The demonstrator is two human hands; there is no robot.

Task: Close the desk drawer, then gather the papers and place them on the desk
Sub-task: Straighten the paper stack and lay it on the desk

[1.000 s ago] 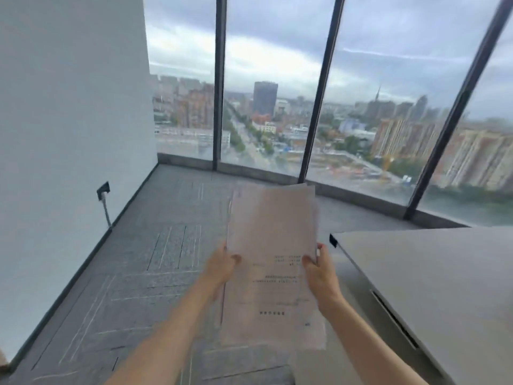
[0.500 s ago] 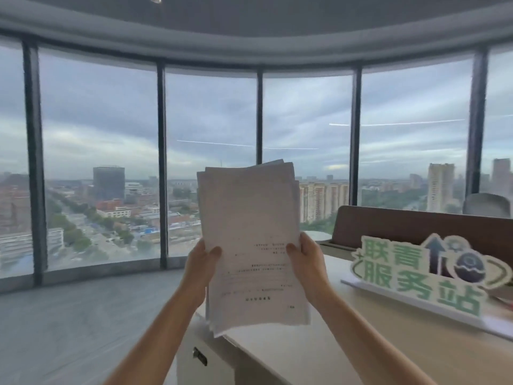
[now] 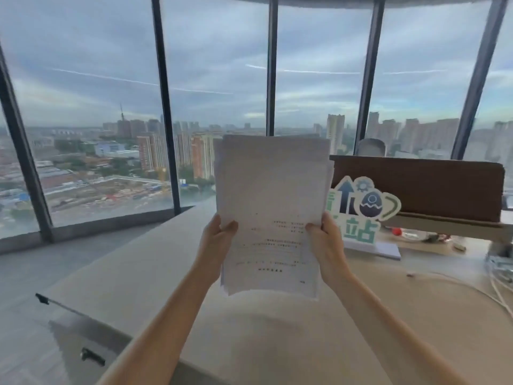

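Now the papers (image 3: 273, 212) stand upright, long axis twelve-to-six, pinched at three and nine by both hands' fingers (image 3: 229, 227), hovering above the bench (image 3: 263, 343) at six.

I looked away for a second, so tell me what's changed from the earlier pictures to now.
The view swung from the floor by the window round to the desk, so the papers now hang above its top, not yet laid down. Unchanged: left hand and right hand grip the stack's side edges, held upright.
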